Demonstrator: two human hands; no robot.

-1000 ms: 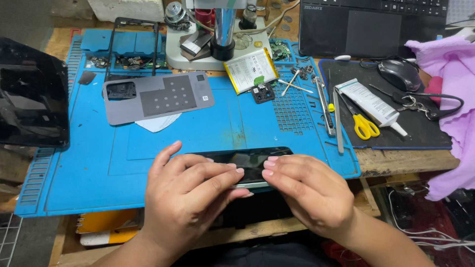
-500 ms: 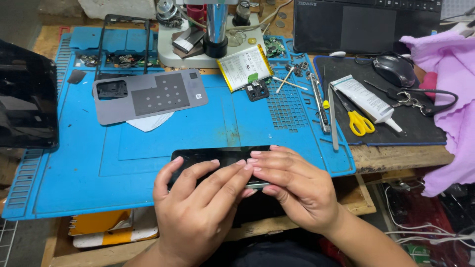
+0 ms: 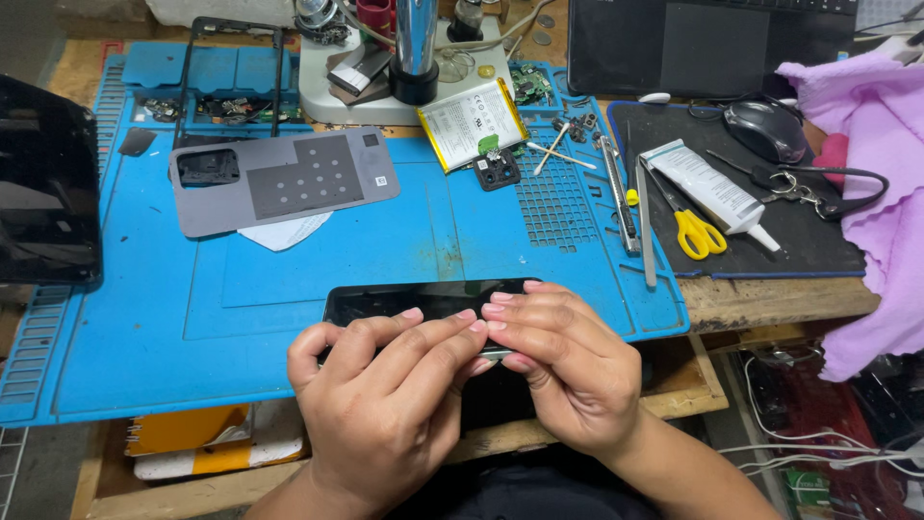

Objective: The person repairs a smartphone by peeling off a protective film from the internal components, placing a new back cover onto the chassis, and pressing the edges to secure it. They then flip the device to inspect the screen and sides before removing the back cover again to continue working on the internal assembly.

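A black phone lies screen-up at the near edge of the blue work mat. My left hand grips its near left side, fingers curled over the glass. My right hand holds the right end, fingertips meeting the left hand's at the middle of the screen. Most of the phone's lower half is hidden under both hands. Farther back lie a grey phone back cover and a flat battery.
A microscope base stands at the back. Yellow scissors, a white glue tube, metal tools and a mouse lie right. A dark tablet sits left, purple cloth far right, a laptop behind.
Both hands have shifted slightly on the phone; the fingertips now meet over the middle of the screen, with the left fingers curled further in. The phone stays at the mat's near edge.
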